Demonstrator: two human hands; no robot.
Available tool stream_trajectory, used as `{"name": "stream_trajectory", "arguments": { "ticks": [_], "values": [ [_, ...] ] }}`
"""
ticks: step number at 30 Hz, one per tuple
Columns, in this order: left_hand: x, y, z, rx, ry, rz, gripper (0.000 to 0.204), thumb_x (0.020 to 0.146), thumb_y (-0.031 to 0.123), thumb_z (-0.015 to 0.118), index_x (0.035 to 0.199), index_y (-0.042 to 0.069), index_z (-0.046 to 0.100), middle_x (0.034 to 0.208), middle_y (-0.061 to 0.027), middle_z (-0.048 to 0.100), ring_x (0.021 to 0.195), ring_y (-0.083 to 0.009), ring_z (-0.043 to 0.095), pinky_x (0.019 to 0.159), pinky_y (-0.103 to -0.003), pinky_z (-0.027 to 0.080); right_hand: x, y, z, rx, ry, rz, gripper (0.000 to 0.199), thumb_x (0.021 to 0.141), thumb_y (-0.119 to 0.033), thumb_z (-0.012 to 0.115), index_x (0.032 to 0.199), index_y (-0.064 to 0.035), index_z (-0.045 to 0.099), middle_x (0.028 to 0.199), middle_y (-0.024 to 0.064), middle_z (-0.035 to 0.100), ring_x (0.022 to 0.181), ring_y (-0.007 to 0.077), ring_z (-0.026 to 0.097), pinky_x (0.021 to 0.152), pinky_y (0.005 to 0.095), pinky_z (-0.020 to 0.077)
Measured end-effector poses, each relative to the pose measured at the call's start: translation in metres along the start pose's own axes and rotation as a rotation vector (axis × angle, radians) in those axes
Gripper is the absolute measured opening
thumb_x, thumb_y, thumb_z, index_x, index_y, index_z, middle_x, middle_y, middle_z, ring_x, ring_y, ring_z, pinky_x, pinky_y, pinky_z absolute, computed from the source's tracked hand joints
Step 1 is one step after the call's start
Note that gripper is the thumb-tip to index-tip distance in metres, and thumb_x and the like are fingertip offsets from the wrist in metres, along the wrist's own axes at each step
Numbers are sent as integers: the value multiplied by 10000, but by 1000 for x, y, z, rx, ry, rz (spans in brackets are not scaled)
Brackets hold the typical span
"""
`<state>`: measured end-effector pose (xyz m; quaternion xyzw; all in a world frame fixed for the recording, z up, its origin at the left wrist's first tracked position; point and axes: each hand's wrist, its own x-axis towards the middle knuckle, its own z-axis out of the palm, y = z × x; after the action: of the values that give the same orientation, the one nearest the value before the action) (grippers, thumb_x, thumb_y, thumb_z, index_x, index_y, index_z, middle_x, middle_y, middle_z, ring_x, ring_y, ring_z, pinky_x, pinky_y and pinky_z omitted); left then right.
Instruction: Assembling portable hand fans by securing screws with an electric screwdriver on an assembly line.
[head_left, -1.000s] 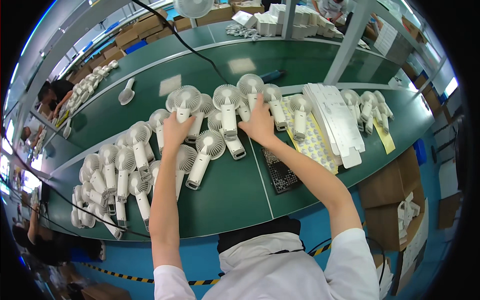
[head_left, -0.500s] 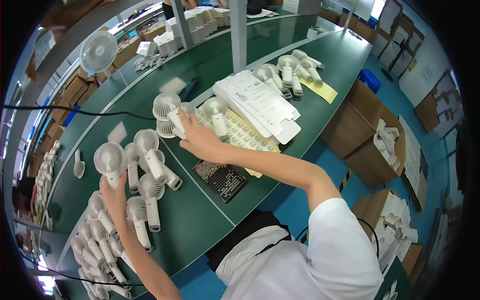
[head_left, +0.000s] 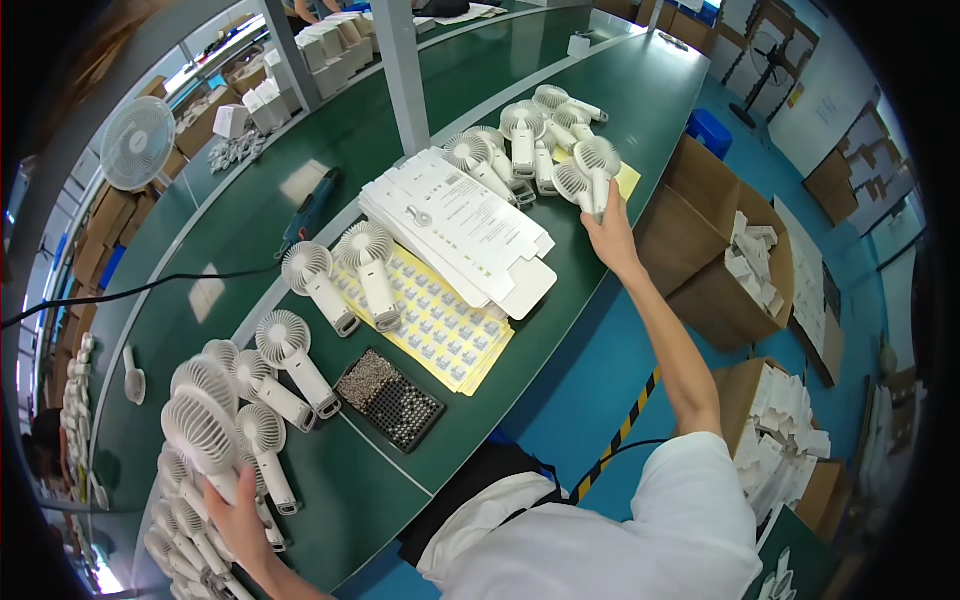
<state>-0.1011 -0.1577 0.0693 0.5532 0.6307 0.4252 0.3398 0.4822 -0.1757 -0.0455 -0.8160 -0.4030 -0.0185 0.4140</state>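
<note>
My left hand [head_left: 238, 520], in the lower left of the frame, is wrapped around the handle of a white hand fan [head_left: 200, 432] and holds it up over more fans lying on the green tabletop [head_left: 300, 210]. My right hand [head_left: 610, 235], in the upper right, grips another white fan [head_left: 588, 180] by its handle at the tabletop's edge. Next to it is a bunch of fans. A stack of flat white boxes [head_left: 460, 225] lies in the middle. Below it are yellow sticker sheets [head_left: 440, 330] and a black tray of tiny screws [head_left: 392, 400]. Brown cardboard boxes [head_left: 730, 250] stand on the right.
</note>
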Motion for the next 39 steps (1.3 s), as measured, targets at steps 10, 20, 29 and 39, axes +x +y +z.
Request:
{"name": "stream_trajectory", "arguments": {
  "ticks": [10, 20, 29, 39],
  "values": [
    [-5, 45, 82, 0, -289, 73, 459, 791, 187, 766, 1173, 6, 588, 890, -7, 616, 763, -79, 531, 678, -239, 431, 75, 40, 19, -46, 393, -115, 555, 942, -236, 548, 1408, 22, 393, 1164, 293, 533, 1091, 432, 522, 991, 459, 396],
    [-8, 74, 165, -222, -671, 44, 476, 814, 235, 758, 1176, -8, 566, 943, -43, 619, 795, -99, 547, 712, -247, 450, 128, 78, -11, -267, 157, -4, 571, 916, -420, 611, 1305, -11, 530, 1204, 225, 593, 1126, 401, 552, 985, 441, 416],
    [-36, 79, 314, -13, -457, 859, 515, 727, 98, 666, 1178, -31, 455, 1130, -246, 434, 1050, -439, 453, 912, -467, 438, -115, -138, 0, 1168, -437, 322, 464, 940, -173, 622, 1327, 19, 451, 1212, 77, 582, 1129, 151, 557, 959, 314, 460],
    [-9, 99, 228, 144, -706, 973, 547, 842, 218, 698, 1285, -10, 472, 1401, -301, 380, 1277, -450, 423, 1052, -459, 379, 37, -99, -2, 1113, -61, 279, 375, 853, -105, 668, 1171, 37, 530, 1034, 165, 641, 839, 263, 681, 713, 376, 578]
  ]
}}
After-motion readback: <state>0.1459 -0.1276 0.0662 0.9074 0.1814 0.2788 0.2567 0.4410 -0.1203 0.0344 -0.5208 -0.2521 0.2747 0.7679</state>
